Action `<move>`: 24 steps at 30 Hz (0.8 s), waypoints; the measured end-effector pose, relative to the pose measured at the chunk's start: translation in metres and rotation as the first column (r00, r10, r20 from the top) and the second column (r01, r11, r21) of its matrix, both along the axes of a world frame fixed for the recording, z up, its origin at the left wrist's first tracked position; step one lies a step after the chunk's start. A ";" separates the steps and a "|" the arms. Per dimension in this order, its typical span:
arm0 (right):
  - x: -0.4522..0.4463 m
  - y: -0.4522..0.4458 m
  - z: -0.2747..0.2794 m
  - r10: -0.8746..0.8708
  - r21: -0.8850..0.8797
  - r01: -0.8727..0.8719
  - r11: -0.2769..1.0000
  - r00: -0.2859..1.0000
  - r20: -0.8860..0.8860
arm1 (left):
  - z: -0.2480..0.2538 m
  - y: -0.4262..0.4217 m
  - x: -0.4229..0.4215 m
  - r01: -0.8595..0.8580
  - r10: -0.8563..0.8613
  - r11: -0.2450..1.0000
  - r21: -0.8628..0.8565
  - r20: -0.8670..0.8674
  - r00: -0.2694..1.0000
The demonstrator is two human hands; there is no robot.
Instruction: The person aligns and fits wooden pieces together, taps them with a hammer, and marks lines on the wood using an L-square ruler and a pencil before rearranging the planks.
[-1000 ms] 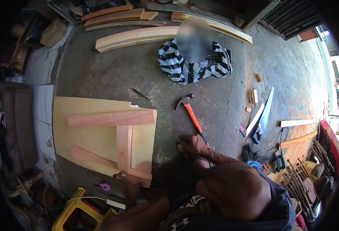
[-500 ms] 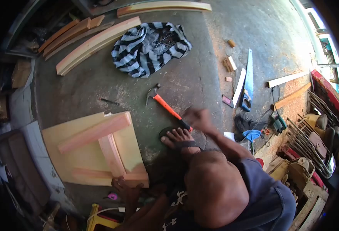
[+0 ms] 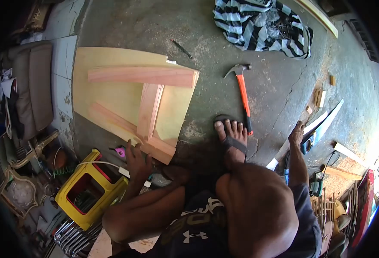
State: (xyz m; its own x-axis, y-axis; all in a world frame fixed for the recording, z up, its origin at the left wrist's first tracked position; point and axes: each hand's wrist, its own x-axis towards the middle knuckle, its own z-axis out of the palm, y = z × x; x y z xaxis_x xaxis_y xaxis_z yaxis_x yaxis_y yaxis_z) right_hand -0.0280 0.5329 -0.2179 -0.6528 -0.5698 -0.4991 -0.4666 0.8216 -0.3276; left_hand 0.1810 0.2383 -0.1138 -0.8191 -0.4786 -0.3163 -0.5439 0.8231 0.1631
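My left hand (image 3: pixel 138 160) rests at the near edge of a pale wooden panel (image 3: pixel 112 92), fingers apart, beside the lower wood pieces. On the panel lie a long pink-toned board (image 3: pixel 142 75), a crosspiece (image 3: pixel 148 112) and a short block (image 3: pixel 161 148). My right hand (image 3: pixel 297 135) is stretched out to the right, over the handle end of a try square (image 3: pixel 316 122); its grip on it is hidden. A handsaw (image 3: pixel 327 122) lies just beyond. A claw hammer (image 3: pixel 243 96) with an orange and black handle lies on the floor near my sandaled foot (image 3: pixel 233 137).
A striped bag (image 3: pixel 262 28) of nails lies at the top. A thin dark tool (image 3: pixel 181 48) lies above the panel. A yellow stool (image 3: pixel 90 189) and pink tape measure (image 3: pixel 119 151) are at lower left. Small wood offcuts (image 3: pixel 320 99) and folded chairs (image 3: pixel 340 210) are on the right.
My view has turned, so the scene has swung clockwise. My right hand has moved from beside the hammer handle to the try square. My left hand stays by the panel's edge.
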 end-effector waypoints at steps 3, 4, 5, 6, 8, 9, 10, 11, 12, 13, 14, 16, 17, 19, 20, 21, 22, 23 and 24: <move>-0.002 0.002 0.005 0.009 -0.064 -0.012 0.998 0.999 -0.052 | 0.002 -0.004 -0.009 -0.091 0.092 0.995 0.039 -0.008 0.996; 0.000 0.000 0.003 0.033 -0.008 -0.033 0.999 0.998 -0.046 | 0.007 -0.004 -0.013 -0.156 0.158 0.983 0.095 -0.009 0.987; 0.001 -0.001 0.000 0.058 0.048 -0.056 0.997 0.998 -0.040 | 0.010 -0.008 -0.017 -0.108 0.109 0.993 0.042 -0.044 0.993; -0.008 0.011 -0.006 0.055 0.083 -0.050 0.995 0.996 -0.066 | 0.012 -0.014 -0.024 -0.125 0.126 0.992 0.034 -0.047 0.991; -0.064 0.081 -0.009 -0.200 0.029 0.212 0.977 0.954 -0.221 | 0.020 -0.028 -0.037 -0.143 0.148 0.987 0.081 -0.066 0.987; -0.102 0.131 -0.006 -0.475 -0.159 0.448 0.880 0.819 -0.323 | 0.023 -0.034 -0.053 -0.089 0.113 0.987 0.131 -0.189 0.975; -0.136 0.176 0.000 -0.706 -0.398 0.585 0.706 0.621 -0.339 | 0.020 -0.039 -0.067 -0.101 0.150 0.968 0.230 -0.208 0.966; -0.158 0.205 0.013 -0.830 -0.606 0.583 0.540 0.487 -0.271 | 0.021 -0.040 -0.077 -0.112 0.188 0.937 0.331 -0.208 0.960; -0.172 0.180 0.059 -0.862 -0.749 0.488 0.448 0.457 -0.219 | 0.026 -0.035 -0.092 -0.080 0.180 0.917 0.391 -0.228 0.957; -0.163 0.152 0.101 -0.869 -0.710 0.619 0.336 0.494 0.020 | 0.028 -0.030 -0.113 -0.044 0.177 0.895 0.444 -0.265 0.948; -0.161 0.118 0.131 -0.807 -0.740 0.602 0.300 0.573 0.139 | 0.026 -0.024 -0.127 -0.008 0.183 0.860 0.511 -0.293 0.938; -0.154 0.050 0.172 -0.610 -0.835 0.473 0.282 0.760 0.224 | 0.029 -0.014 -0.149 0.009 0.211 0.713 0.702 -0.226 0.951; -0.152 0.019 0.177 -0.381 -0.900 0.374 0.223 0.883 0.273 | 0.029 -0.010 -0.158 -0.009 0.298 0.547 0.837 -0.184 0.936; -0.156 -0.024 0.172 0.122 -0.916 0.354 0.189 0.917 0.380 | 0.042 -0.002 -0.161 -0.025 0.401 0.357 0.934 -0.130 0.907; -0.156 -0.040 0.161 0.350 -0.884 0.392 0.254 0.815 0.462 | 0.055 0.000 -0.164 0.096 0.560 0.107 0.990 -0.139 0.817; -0.146 -0.063 0.150 0.412 -0.839 0.437 0.326 0.733 0.542 | 0.065 -0.001 -0.166 0.261 0.694 -0.123 0.957 -0.105 0.712; -0.132 -0.083 0.136 0.457 -0.783 0.472 0.405 0.638 0.620 | 0.071 -0.005 -0.157 0.315 0.700 -0.071 0.946 -0.178 0.692; -0.122 -0.095 0.113 0.437 -0.734 0.377 0.565 0.617 0.654 | 0.080 -0.010 -0.142 0.162 0.669 0.042 0.986 -0.148 0.728; -0.111 -0.104 0.087 0.411 -0.657 0.268 0.704 0.600 0.686 | 0.088 -0.014 -0.127 0.003 0.640 0.156 0.988 -0.103 0.761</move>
